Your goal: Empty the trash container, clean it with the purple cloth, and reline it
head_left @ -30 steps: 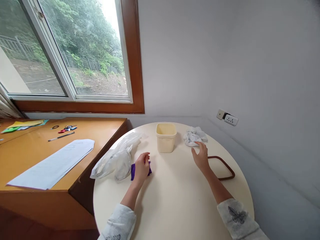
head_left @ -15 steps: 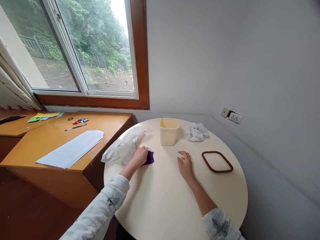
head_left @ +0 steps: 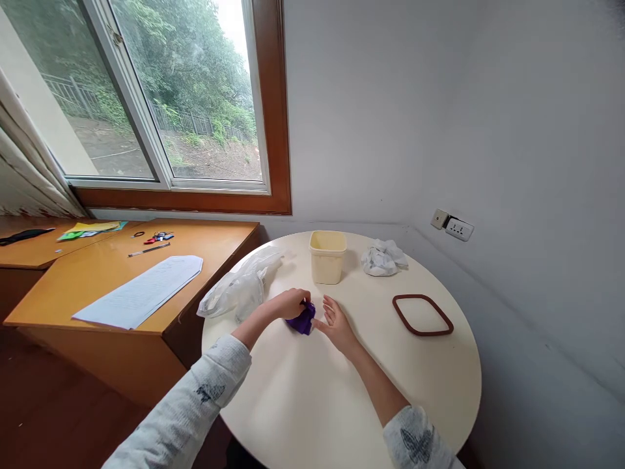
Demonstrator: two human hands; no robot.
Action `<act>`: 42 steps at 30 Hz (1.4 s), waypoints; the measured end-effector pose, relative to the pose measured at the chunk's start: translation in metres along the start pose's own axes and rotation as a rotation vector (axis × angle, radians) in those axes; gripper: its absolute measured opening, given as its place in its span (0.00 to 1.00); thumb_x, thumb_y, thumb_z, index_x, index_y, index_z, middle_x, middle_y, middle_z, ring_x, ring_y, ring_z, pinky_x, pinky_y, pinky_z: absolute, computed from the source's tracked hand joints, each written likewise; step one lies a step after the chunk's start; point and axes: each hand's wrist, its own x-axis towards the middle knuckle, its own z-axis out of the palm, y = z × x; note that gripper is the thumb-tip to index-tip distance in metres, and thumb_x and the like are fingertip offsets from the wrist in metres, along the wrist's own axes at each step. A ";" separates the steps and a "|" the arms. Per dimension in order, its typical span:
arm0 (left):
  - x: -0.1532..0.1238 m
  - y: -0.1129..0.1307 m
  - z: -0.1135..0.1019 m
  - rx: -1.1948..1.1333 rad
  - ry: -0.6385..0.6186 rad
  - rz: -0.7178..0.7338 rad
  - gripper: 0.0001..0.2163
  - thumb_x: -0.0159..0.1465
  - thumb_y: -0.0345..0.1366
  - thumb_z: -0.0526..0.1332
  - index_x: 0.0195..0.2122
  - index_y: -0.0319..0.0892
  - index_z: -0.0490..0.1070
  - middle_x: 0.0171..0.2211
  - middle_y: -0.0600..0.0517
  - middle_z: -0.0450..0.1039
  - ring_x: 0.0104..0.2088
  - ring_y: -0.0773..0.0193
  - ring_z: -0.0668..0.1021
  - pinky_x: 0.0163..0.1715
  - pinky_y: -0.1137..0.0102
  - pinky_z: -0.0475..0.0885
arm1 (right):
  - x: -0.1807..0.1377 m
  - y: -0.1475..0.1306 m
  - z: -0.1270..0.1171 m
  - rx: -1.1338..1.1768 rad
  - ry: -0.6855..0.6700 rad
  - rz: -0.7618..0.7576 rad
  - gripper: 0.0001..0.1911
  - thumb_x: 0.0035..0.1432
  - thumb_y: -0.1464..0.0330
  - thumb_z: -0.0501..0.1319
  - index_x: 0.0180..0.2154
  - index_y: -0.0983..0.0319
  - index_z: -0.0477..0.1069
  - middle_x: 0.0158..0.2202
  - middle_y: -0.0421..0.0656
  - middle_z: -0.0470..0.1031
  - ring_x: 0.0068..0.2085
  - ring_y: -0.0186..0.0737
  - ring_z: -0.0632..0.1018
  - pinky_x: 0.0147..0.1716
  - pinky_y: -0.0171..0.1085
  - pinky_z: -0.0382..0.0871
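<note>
As we look down in the head view, our left hand [head_left: 294, 302] pinches a purple cloth [head_left: 301, 321] inward from the round table's [head_left: 322, 410] left edge. Our right hand [head_left: 342, 332] is spread just beside the cloth; we cannot tell whether they touch.

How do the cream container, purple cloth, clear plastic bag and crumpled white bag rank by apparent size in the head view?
Clear plastic bag
Cream container
Crumpled white bag
Purple cloth, partly hidden by the left hand
</note>
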 end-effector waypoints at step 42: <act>0.011 0.026 0.061 -1.639 0.140 -0.126 0.22 0.63 0.50 0.51 0.53 0.43 0.61 0.48 0.43 0.70 0.42 0.61 0.77 0.39 0.68 0.73 | -0.005 -0.046 -0.021 0.352 -0.123 0.183 0.14 0.51 0.62 0.62 0.41 0.57 0.68 0.41 0.42 0.76 0.45 0.44 0.75 0.42 0.41 0.68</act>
